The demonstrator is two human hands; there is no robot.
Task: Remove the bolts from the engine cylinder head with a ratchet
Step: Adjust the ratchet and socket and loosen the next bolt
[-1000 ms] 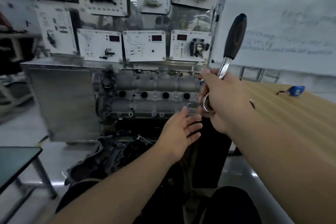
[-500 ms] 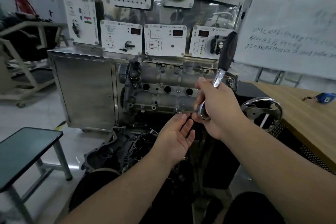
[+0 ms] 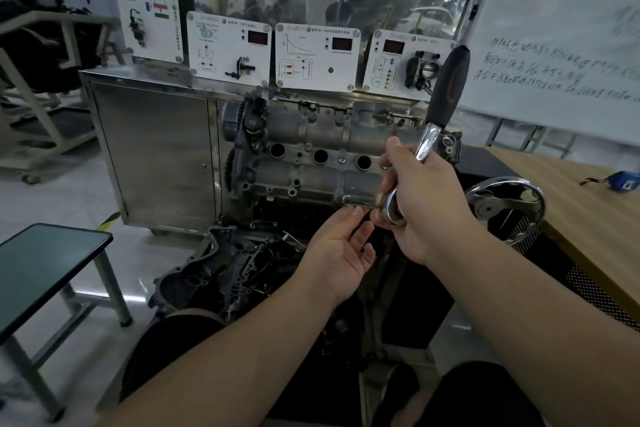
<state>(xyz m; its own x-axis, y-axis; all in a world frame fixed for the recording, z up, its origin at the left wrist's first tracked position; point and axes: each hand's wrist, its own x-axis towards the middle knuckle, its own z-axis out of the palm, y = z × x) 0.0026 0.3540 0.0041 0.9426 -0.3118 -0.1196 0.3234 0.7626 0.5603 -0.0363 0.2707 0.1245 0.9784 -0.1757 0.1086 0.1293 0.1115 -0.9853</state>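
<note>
The right hand (image 3: 429,198) grips the ratchet (image 3: 433,135) by its metal shank and head, with the black handle pointing up and the socket reaching left to the lower right edge of the cylinder head (image 3: 311,156). The left hand (image 3: 337,253) lies palm up, its fingers loosely curled, its fingertips just under the socket; whether it holds a bolt cannot be told. A green stool (image 3: 45,263) stands at the left.

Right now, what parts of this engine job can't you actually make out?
All in the head view:
- Ratchet head: wrapped by the right hand.
- Socket tip: whether a bolt sits in it is too small to tell.
- Left hand: fingertip contact with the socket is unclear.
- Cylinder head right end: behind the right hand.
- Whiteboard writing: blurred.
</note>
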